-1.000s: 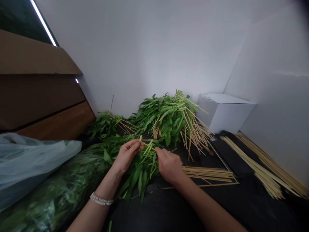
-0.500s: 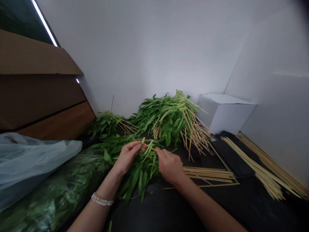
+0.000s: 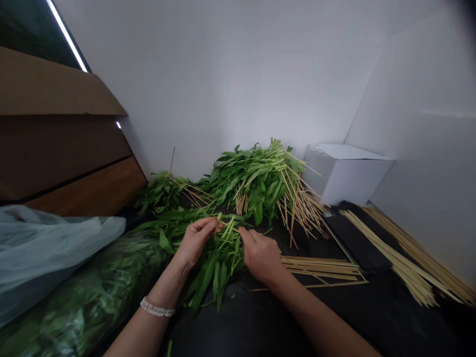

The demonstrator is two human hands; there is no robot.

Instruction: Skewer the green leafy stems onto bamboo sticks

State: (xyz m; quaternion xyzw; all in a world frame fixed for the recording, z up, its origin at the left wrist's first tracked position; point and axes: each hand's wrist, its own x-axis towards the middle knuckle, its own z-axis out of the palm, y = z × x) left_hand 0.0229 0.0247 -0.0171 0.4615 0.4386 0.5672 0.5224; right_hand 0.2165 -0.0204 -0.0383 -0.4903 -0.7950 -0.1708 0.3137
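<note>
My left hand [image 3: 195, 242] and my right hand [image 3: 260, 258] work over a loose bunch of water spinach [image 3: 219, 263] with long leaves and pale green cut stems. The fingertips of both hands pinch at the pale stems from either side, a small gap between them. A thin bamboo skewer [image 3: 228, 226] seems to cross that gap, though the fingers partly hide it. A beaded bracelet [image 3: 157, 308] circles my left wrist.
Behind my hands rises a pile of greens pierced with skewers [image 3: 260, 183]. A bundle of skewers [image 3: 320, 267] lies to the right, beyond it a black mat [image 3: 357, 243] and more skewers [image 3: 405, 258]. Bagged greens [image 3: 82, 297] lie left, under clear plastic [image 3: 44, 243].
My left hand has shifted slightly, its fingers a little more raised and spread over the stems. My right hand and the pile have barely moved.
</note>
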